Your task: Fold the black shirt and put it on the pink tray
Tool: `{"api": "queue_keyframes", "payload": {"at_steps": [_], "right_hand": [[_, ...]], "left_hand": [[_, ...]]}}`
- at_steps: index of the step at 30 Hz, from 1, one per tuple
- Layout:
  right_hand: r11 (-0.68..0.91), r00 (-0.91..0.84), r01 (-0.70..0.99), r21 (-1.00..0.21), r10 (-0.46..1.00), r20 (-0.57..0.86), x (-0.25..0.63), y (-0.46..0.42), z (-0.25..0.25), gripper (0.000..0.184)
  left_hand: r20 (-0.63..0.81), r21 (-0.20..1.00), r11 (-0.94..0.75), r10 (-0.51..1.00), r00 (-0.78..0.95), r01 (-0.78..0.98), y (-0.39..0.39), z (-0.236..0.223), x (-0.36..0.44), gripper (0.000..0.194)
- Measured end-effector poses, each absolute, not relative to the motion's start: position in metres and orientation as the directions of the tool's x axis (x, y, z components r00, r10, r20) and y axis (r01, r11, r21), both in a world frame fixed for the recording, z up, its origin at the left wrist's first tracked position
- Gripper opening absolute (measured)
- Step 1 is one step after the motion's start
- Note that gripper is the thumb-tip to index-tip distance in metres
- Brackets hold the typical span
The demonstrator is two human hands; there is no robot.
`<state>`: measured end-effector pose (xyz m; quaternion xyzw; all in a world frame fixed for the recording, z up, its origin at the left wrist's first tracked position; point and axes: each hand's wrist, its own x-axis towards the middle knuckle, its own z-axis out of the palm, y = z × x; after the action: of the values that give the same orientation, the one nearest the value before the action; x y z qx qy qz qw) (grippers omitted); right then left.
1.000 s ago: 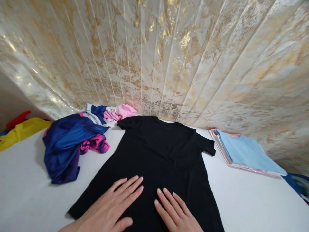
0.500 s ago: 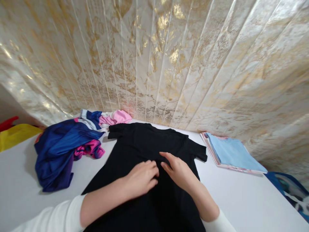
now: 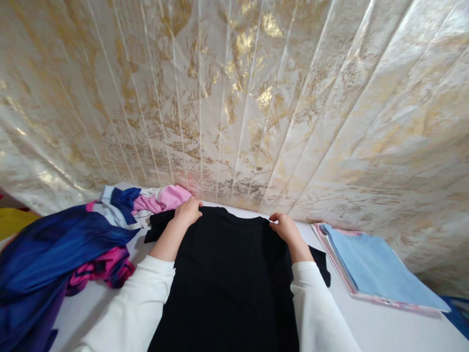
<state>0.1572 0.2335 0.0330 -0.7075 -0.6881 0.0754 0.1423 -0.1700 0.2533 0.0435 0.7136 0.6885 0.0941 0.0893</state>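
Observation:
A black T-shirt [image 3: 227,278] lies spread out on the white table, its neckline at the far side and its lower part cut off by the bottom of the view. At its left shoulder, my left hand [image 3: 188,212] has its fingers closed on the fabric. My right hand [image 3: 285,228] pinches the right shoulder seam area near the collar, thumb and forefinger at the cloth's edge. Both arms, in white sleeves, reach across the shirt and cover parts of its sides.
Crumpled blue and pink clothes [image 3: 69,244] are heaped at the left, with a pink garment [image 3: 170,197] behind. A folded stack topped by light blue cloth [image 3: 377,264] sits on the white table [image 3: 370,322] at right. A gold-patterned curtain [image 3: 234,98] hangs along the back.
Both hands were flat on the shirt's lower part, then came together over its middle. Now they have moved forward and apart to the two shoulders and closed there.

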Motion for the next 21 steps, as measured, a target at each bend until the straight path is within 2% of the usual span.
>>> {"api": "queue_keyframes", "payload": {"at_steps": [4,9,13,21], "right_hand": [[-0.04,0.068,0.964,-0.264,0.993,0.1,0.157,0.237,0.012,0.011],[-0.078,0.116,0.968,-0.237,0.982,0.148,0.157,0.233,0.002,0.013],[-0.095,0.138,0.967,-0.237,0.976,0.169,0.157,0.232,0.004,0.014],[-0.034,0.072,0.978,-0.207,0.981,0.179,0.151,0.234,-0.002,0.01]], "left_hand": [[-0.046,0.237,-0.04,0.998,0.052,0.971,0.266,0.032,-0.168,0.023],[-0.049,0.242,-0.045,0.997,0.059,0.969,0.275,0.021,-0.169,0.023],[-0.024,0.266,-0.059,0.997,0.067,0.962,0.276,0.019,-0.171,0.023],[0.103,0.303,-0.111,0.991,0.083,0.946,0.274,0.014,-0.165,0.02]]}}
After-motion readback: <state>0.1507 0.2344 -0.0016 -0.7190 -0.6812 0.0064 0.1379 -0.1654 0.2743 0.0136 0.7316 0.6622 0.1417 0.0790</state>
